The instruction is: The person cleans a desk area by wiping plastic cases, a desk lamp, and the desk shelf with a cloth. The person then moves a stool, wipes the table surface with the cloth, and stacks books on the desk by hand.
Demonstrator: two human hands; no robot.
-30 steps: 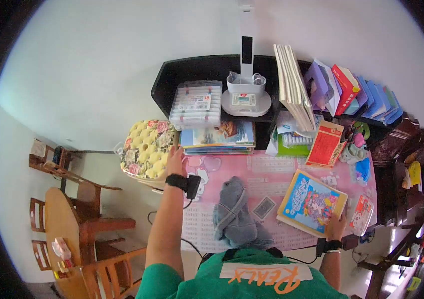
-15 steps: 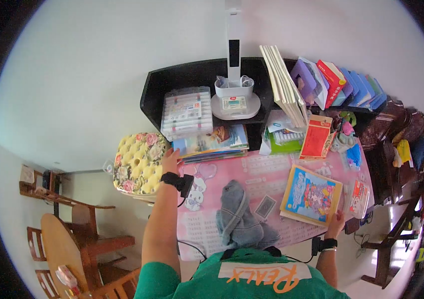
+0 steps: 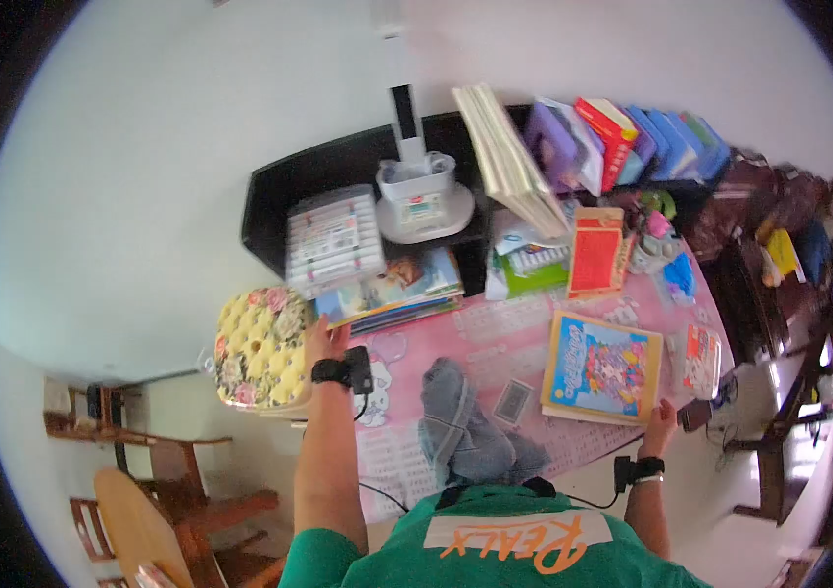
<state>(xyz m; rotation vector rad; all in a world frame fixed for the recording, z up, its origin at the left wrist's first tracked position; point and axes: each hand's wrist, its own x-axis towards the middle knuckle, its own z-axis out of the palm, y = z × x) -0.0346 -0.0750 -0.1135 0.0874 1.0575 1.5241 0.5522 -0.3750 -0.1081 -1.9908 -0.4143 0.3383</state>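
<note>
My left hand [image 3: 326, 339] is at the left corner of a stack of picture books [image 3: 392, 290], fingers stretched out against its edge. A clear case of markers [image 3: 336, 238] sits just behind that stack. On the right, my right hand [image 3: 663, 417] is beside the lower right corner of a blue-covered picture book [image 3: 600, 367], which lies on a larger cream-coloured book or board. Its fingers are small and blurred, so their grip is unclear. A folded grey-blue cloth [image 3: 465, 431] and a playing card [image 3: 513, 401] lie between my hands.
A white desk lamp [image 3: 425, 218] stands on the black shelf [image 3: 269, 201]. Upright books [image 3: 509, 162] and folders [image 3: 673, 142] line it. Red booklets [image 3: 596, 257] and a red-white box [image 3: 701, 361] lie on the pink desk mat [image 3: 495, 338]. A flowered, tufted stool [image 3: 261, 348] adjoins the desk's left.
The view has shifted and tilted slightly, so the desk items appear further left. My left hand stays at the book stack's corner, and my right hand stays by the blue book's corner.
</note>
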